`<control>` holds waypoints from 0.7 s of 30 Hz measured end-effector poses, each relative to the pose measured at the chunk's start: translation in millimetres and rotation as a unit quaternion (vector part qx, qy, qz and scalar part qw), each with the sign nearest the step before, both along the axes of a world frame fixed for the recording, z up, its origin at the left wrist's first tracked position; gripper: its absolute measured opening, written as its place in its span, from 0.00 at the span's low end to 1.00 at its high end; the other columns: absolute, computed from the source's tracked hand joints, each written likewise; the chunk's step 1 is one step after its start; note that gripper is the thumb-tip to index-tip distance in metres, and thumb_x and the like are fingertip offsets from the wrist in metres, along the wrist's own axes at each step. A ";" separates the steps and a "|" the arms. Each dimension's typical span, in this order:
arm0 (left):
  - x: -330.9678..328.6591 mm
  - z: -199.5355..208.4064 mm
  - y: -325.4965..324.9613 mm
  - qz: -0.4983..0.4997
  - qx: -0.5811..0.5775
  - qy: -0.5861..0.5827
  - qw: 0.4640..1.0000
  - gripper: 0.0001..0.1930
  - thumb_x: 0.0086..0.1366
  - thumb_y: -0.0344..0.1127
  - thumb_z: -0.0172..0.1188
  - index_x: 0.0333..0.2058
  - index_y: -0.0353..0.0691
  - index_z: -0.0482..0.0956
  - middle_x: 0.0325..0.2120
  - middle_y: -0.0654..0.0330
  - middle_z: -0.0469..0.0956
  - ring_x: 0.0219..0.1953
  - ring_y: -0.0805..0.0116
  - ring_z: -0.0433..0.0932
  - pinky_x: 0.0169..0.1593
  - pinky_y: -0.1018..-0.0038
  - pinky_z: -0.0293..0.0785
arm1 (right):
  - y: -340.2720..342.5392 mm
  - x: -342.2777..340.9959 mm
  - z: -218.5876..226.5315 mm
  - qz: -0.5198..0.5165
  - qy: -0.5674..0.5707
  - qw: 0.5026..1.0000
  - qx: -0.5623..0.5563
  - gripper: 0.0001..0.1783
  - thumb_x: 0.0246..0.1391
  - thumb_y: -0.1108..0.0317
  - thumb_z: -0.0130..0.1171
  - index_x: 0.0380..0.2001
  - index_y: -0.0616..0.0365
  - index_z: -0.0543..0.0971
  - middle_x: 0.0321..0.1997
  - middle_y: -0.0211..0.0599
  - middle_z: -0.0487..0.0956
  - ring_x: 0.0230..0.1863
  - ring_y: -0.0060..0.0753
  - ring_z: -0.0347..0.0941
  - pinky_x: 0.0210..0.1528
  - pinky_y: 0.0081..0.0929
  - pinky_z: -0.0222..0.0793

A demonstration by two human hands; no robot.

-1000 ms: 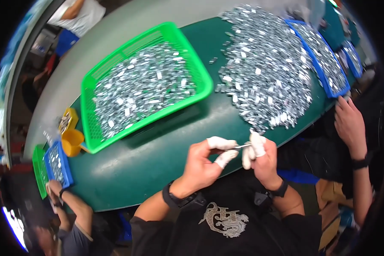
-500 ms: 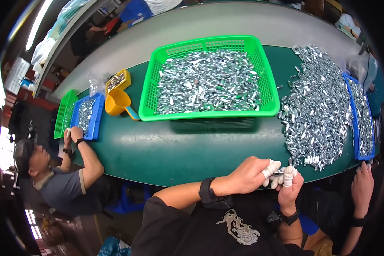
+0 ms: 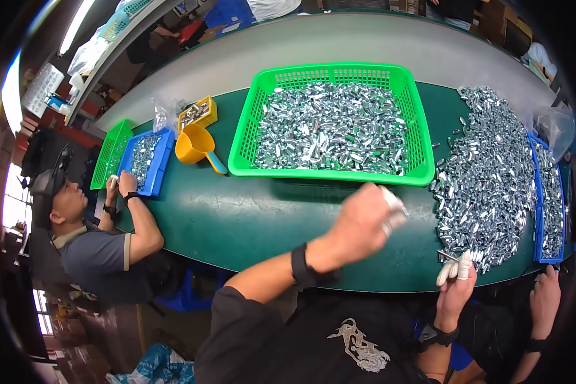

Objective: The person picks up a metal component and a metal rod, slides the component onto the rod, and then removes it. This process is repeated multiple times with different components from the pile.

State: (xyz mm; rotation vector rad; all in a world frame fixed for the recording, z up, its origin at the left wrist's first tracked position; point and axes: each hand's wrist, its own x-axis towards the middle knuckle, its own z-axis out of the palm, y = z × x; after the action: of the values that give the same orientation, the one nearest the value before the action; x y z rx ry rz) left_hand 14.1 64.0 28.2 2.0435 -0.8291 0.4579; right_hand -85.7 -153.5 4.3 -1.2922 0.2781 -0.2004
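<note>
The right hand (image 3: 457, 294) is at the near edge of a pile of small silvery metal pieces (image 3: 483, 185), its white-covered fingers (image 3: 464, 265) pressed together around a slim metal rod (image 3: 448, 256). The rod sticks out leftward from these fingers, and the pile spreads out beyond them over the green counter (image 3: 269, 224).

The left hand (image 3: 361, 227) is well apart, farther forward and to the left of the right fingers. Its fingers, also white-covered, are curled and blurred, so I cannot tell whether they pinch anything. Just beyond them sits a green perforated basket (image 3: 333, 175) filled with similar metal pieces.

Farther left of the left fingers are an orange scoop (image 3: 195, 144) with a blue handle and, behind it, a small yellow box (image 3: 208, 119) of metal parts. Farther left again are a blue tray (image 3: 163, 165) of pieces and a green tray (image 3: 112, 150), with a co-worker's hands (image 3: 128, 183) at the blue one.

To the right of the right fingers, past the pile, stands a long blue tray (image 3: 539, 224) of pieces; another person's hand (image 3: 545, 294) is at its near end.
</note>
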 end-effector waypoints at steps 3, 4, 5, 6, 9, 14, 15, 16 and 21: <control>23.6 9.8 20.7 0.117 0.028 -0.053 0.991 0.12 0.47 0.32 0.64 0.31 0.39 0.73 0.27 0.59 0.73 0.30 0.58 0.70 0.35 0.66 0.66 | -1.8 -0.9 0.8 -0.004 -0.004 1.000 -0.018 0.24 0.61 0.57 0.40 0.13 0.55 0.61 0.10 0.33 0.66 0.09 0.17 0.57 0.11 0.13 0.45; 28.4 13.1 24.4 0.179 0.034 -0.095 0.979 0.12 0.48 0.33 0.63 0.31 0.39 0.73 0.28 0.59 0.73 0.30 0.58 0.70 0.36 0.66 0.65 | 0.2 -1.6 1.1 0.014 -0.006 0.999 -0.041 0.23 0.61 0.57 0.40 0.13 0.55 0.61 0.10 0.32 0.66 0.09 0.18 0.58 0.11 0.13 0.46; 30.8 14.9 25.5 0.240 0.038 -0.136 0.960 0.12 0.49 0.35 0.63 0.31 0.40 0.74 0.29 0.59 0.73 0.31 0.58 0.70 0.37 0.67 0.65 | 2.1 -1.4 1.6 0.031 -0.007 0.997 -0.065 0.23 0.61 0.56 0.39 0.13 0.55 0.61 0.10 0.32 0.65 0.10 0.18 0.59 0.11 0.13 0.47; 25.1 18.0 19.5 0.240 0.037 -0.137 0.960 0.12 0.49 0.35 0.63 0.31 0.40 0.74 0.29 0.59 0.73 0.31 0.58 0.70 0.37 0.67 0.65 | 4.3 -0.3 2.3 0.030 -0.008 0.997 -0.066 0.23 0.61 0.56 0.39 0.13 0.55 0.61 0.10 0.32 0.65 0.10 0.18 0.59 0.11 0.13 0.47; -15.2 13.3 -9.4 -0.015 0.041 -0.047 0.998 0.12 0.52 0.42 0.61 0.31 0.40 0.74 0.30 0.60 0.73 0.32 0.60 0.70 0.38 0.69 0.63 | 17.0 2.4 4.4 0.088 -0.004 0.994 -0.069 0.23 0.61 0.58 0.41 0.14 0.58 0.64 0.12 0.34 0.69 0.11 0.17 0.60 0.13 0.13 0.51; -35.6 -15.5 -20.2 -0.141 0.098 0.065 0.983 0.10 0.55 0.41 0.57 0.25 0.41 0.73 0.24 0.62 0.72 0.30 0.62 0.69 0.35 0.68 0.63 | 23.2 4.0 4.3 0.148 -0.009 0.983 -0.104 0.21 0.60 0.59 0.42 0.17 0.61 0.68 0.14 0.34 0.70 0.13 0.18 0.63 0.15 0.12 0.54; -36.2 -18.6 -18.4 -0.140 0.098 0.075 0.982 0.10 0.56 0.41 0.56 0.24 0.41 0.73 0.23 0.62 0.71 0.29 0.62 0.69 0.34 0.68 0.63 | 21.8 5.0 7.0 0.161 -0.004 0.978 -0.134 0.21 0.59 0.59 0.43 0.18 0.62 0.69 0.14 0.34 0.70 0.13 0.18 0.63 0.16 0.12 0.55; -36.6 -21.8 -15.8 -0.138 0.097 0.084 0.982 0.10 0.57 0.40 0.55 0.23 0.41 0.73 0.22 0.62 0.71 0.29 0.62 0.69 0.34 0.68 0.62 | 20.1 6.0 11.0 0.175 0.001 0.971 -0.163 0.20 0.59 0.59 0.44 0.18 0.62 0.69 0.14 0.34 0.70 0.14 0.19 0.63 0.17 0.13 0.56; -30.5 -54.7 21.5 -0.011 0.044 0.079 0.996 0.10 0.58 0.39 0.54 0.23 0.40 0.73 0.20 0.61 0.71 0.27 0.60 0.69 0.33 0.67 0.62 | 7.4 3.6 74.3 0.158 -0.400 0.839 -0.334 0.09 0.52 0.70 0.49 0.21 0.62 0.70 0.16 0.33 0.70 0.14 0.20 0.60 0.17 0.15 0.54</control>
State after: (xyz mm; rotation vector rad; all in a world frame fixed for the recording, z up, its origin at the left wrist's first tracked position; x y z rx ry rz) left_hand -16.4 85.5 -26.4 2.1189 -0.7873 0.2462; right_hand -82.0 -146.1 78.6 -1.7897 -0.7937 -0.5653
